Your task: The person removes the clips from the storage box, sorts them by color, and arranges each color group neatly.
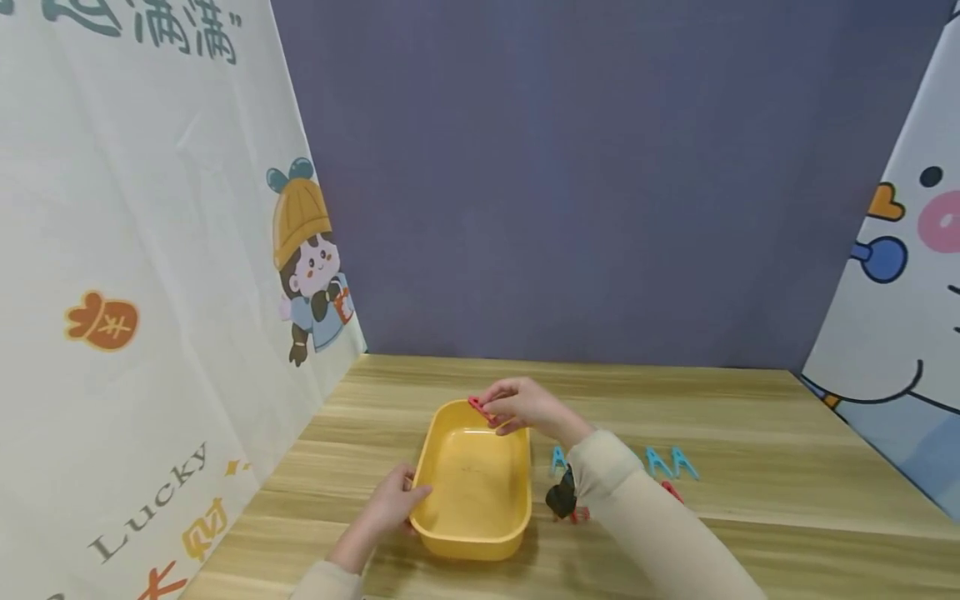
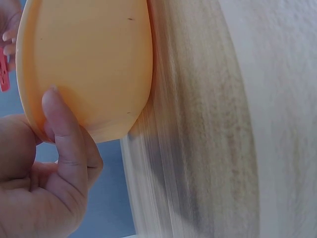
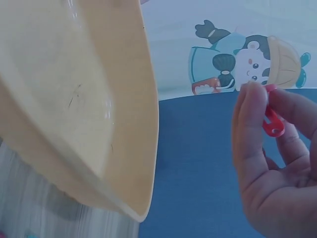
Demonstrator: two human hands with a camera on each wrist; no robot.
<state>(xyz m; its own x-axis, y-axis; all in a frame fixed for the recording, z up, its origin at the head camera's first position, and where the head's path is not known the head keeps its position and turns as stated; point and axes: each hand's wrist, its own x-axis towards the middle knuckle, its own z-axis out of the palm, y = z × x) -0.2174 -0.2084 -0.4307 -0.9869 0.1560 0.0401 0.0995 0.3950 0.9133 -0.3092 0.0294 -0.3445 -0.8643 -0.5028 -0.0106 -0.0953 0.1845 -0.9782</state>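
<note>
A yellow plastic basin [image 1: 472, 546] stands on the wooden table. My left hand [image 1: 393, 500] grips its left rim, thumb over the inner side and fingers outside, as the left wrist view confirms. Over the basin's far right rim, my right hand [image 1: 525, 407] pinches a red clothespin [image 1: 478, 407] between thumb and fingers. The same red clothespin [image 3: 273, 125] shows in the right wrist view, partly hidden by the fingertips. Inside the basin, only its bare floor with small dark marks is visible.
Right of the basin lie blue clothespins [image 1: 658, 462] in a row, partly hidden by the right sleeve [image 1: 637, 500]. Red clothespins [image 1: 671, 492] lie nearer. A black object [image 1: 561, 497] shows beside that sleeve. A dark blue panel [image 1: 555, 183] rises behind the table, with printed white sheets [image 1: 172, 250] at the sides.
</note>
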